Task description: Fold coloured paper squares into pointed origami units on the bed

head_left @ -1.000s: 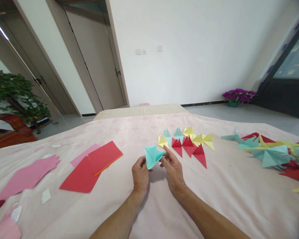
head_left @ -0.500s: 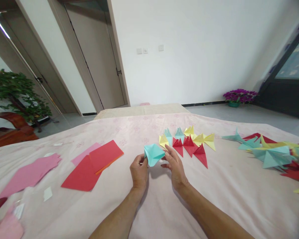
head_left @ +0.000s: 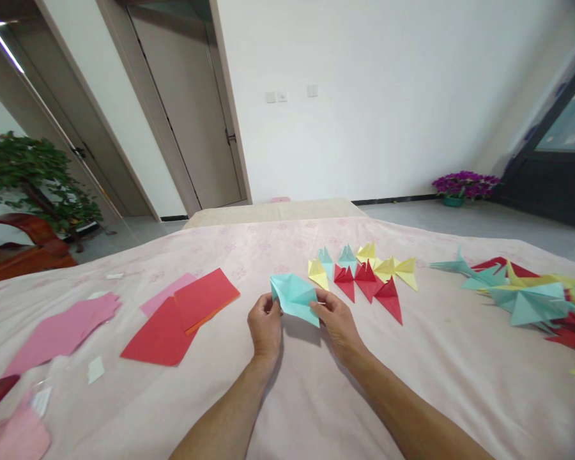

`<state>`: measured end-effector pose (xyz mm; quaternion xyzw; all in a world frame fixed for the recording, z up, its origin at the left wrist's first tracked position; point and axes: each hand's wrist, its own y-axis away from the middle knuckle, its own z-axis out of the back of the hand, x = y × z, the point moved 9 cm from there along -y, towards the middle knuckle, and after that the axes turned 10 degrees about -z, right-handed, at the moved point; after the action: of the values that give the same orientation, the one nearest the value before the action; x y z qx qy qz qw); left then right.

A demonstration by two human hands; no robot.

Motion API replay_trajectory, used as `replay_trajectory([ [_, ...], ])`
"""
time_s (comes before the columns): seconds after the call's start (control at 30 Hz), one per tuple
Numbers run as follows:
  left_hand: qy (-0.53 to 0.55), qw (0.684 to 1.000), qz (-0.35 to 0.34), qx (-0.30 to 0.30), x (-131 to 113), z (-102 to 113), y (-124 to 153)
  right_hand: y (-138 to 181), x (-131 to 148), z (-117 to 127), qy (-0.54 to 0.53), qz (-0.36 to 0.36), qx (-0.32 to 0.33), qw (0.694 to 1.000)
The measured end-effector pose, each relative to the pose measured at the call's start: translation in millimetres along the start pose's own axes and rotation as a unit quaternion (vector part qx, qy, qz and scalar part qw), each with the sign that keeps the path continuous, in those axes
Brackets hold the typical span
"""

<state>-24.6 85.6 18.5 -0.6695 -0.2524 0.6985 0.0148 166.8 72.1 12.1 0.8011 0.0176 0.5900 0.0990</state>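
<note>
Since the previous frame, the right hand [head_left: 336,321] has closed onto the turquoise origami paper [head_left: 294,295], which is now spread wider. Location: the paper is held above the cloth-covered desk [head_left: 306,415], to the right of the red paper sheets [head_left: 207,297]. Step in hand, as judged: opening out and shaping a creased sheet. The next move appears to call for a steady grip on both edges while the folds are worked. Left hand [head_left: 264,327]: fingers pinched on the paper's left edge. Right hand: fingers likewise pinched at the right edge, thumb on top; neither released. Farther right of the red paper sheets stand pointed origami pieces [head_left: 367,276], then crane-like paper figures [head_left: 527,301].
</note>
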Motion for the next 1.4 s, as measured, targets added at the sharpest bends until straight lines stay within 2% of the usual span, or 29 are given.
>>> replay_trajectory([
  [0.13, -0.012, 1.0, -0.024, 0.012, -7, -3, 4, 0, -3, 4, -0.004, 0.007, -0.036, 0.999],
  [0.27, 0.016, 0.998, -0.013, 0.058, -7, -15, 11, 2, -1, 1, -0.003, 0.02, -0.027, 0.999],
  [0.4, 0.07, 0.992, 0.025, 0.105, -5, -28, 18, 0, -5, -4, -0.01, -0.001, 0.016, 1.0],
  [0.6, 0.203, 0.964, 0.115, 0.128, 3, -41, 24, 2, -6, -10, -0.027, -0.053, 0.071, 0.996],
  [0.77, 0.252, 0.94, 0.169, 0.156, 4, -49, 28, 1, -1, -8, -0.033, -0.063, 0.064, 0.995],
  [1.0, 0.236, 0.946, 0.187, 0.12, 9, -43, 26, -7, -2, 4, -0.091, -0.072, 0.019, 0.993],
  [1.13, 0.256, 0.942, 0.2, 0.088, 12, -41, 27, -7, -3, 4, -0.128, -0.079, 0.024, 0.988],
  [1.3, 0.321, 0.918, 0.231, 0.039, 19, -42, 29, -6, -1, 4, -0.151, -0.044, 0.021, 0.987],
  [1.4, 0.339, 0.913, 0.226, -0.003, 24, -38, 27, -4, 0, 9, -0.13, -0.007, -0.02, 0.991],
])
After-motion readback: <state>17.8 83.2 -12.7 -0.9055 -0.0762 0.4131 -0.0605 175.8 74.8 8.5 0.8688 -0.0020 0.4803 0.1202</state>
